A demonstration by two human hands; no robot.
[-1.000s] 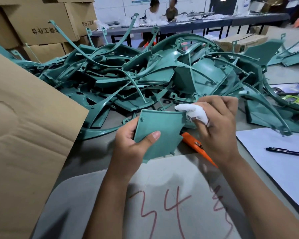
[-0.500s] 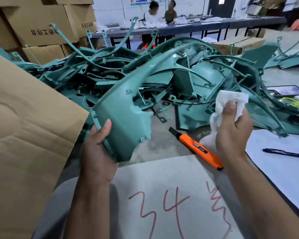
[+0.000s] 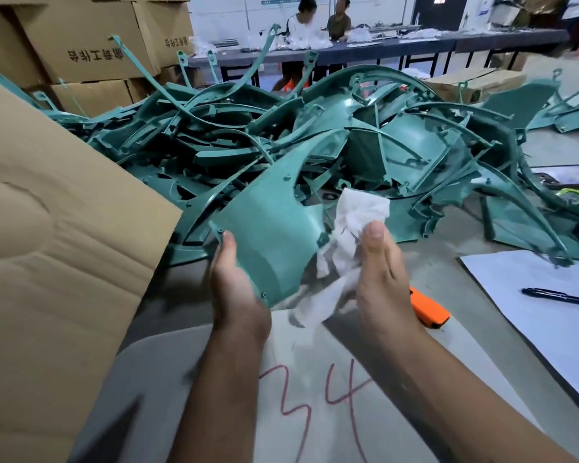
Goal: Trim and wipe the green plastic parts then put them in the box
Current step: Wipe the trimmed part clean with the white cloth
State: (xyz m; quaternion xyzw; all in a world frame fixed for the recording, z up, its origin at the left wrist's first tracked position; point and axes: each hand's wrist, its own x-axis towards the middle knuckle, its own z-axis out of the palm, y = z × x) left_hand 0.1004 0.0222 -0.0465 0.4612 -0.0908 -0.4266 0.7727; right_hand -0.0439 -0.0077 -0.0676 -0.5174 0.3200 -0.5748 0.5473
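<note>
My left hand grips the lower left edge of a curved green plastic panel, which stands tilted above the table in front of me. My right hand pinches a crumpled white cloth and holds it against the panel's right edge. An orange utility knife lies on the table just right of my right hand, partly hidden by it. A big heap of green plastic parts covers the table behind. The brown cardboard box flap rises at the left.
A grey board marked with red numbers lies under my forearms. White paper with a black pen sits at right, a phone beyond it. Stacked cardboard boxes stand at back left. Two people sit at a far table.
My right hand has brought the cloth left and down onto the panel's right edge. My left hand has moved the panel toward the centre and turned it. The knife is now half covered by my right hand.
</note>
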